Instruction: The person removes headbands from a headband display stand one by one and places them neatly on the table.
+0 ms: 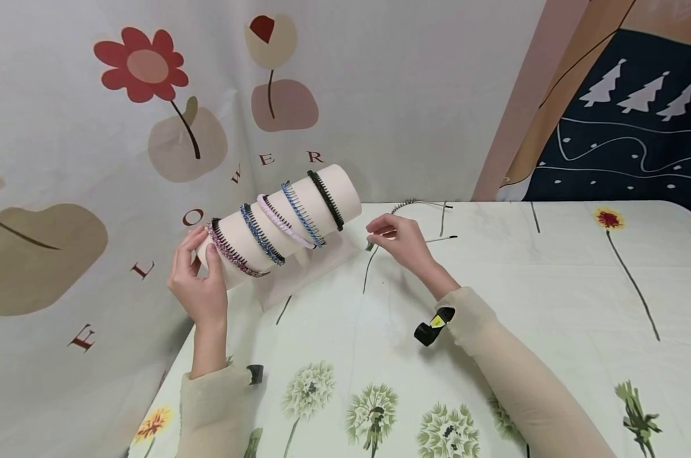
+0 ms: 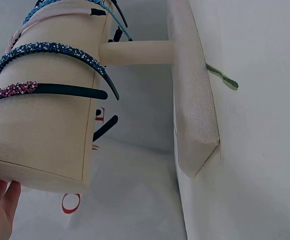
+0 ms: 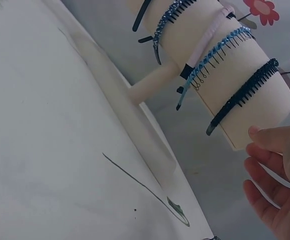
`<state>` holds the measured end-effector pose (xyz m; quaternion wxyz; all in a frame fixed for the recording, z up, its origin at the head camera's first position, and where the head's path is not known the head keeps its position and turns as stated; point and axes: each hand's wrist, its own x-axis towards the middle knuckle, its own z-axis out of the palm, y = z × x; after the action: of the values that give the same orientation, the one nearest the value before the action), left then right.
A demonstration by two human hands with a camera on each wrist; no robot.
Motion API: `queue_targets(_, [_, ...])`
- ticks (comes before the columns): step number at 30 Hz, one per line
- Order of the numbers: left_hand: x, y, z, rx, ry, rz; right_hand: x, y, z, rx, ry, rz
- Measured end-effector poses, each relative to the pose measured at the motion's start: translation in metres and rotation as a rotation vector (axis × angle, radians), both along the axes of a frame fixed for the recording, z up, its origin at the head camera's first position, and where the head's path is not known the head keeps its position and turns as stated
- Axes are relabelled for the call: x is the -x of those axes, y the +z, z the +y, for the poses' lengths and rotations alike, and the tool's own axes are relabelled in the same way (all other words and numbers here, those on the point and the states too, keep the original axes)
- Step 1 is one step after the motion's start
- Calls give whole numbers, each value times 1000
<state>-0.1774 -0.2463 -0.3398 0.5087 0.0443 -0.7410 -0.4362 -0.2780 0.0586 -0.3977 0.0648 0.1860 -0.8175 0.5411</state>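
Observation:
A cream padded headband stand (image 1: 345,191) has a thick horizontal roll on a short post (image 2: 137,52) above a flat base (image 1: 277,289). Several toothed headbands sit round the roll: a pink-red sparkly one (image 1: 226,251), a dark blue sparkly one (image 1: 259,235), a pale lilac one (image 1: 282,222), a light blue one (image 3: 217,50) and a black one (image 3: 244,95). My left hand (image 1: 199,273) grips the roll's left end, thumb in front and fingers partly hidden behind. Near the right end, my right hand (image 1: 399,242) holds nothing, its fingers loosely bent.
Beyond my right hand another headband (image 1: 405,205) lies on the table, partly hidden by the hand. The floral tablecloth (image 1: 529,286) spreads to the right. A curtain with printed flowers (image 1: 380,95) hangs close behind the stand.

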Motion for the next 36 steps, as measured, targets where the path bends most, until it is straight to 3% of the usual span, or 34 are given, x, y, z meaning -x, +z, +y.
queue_targets(36, [1, -2, -2, 9, 16, -11, -11, 8, -49, 121, -81, 85])
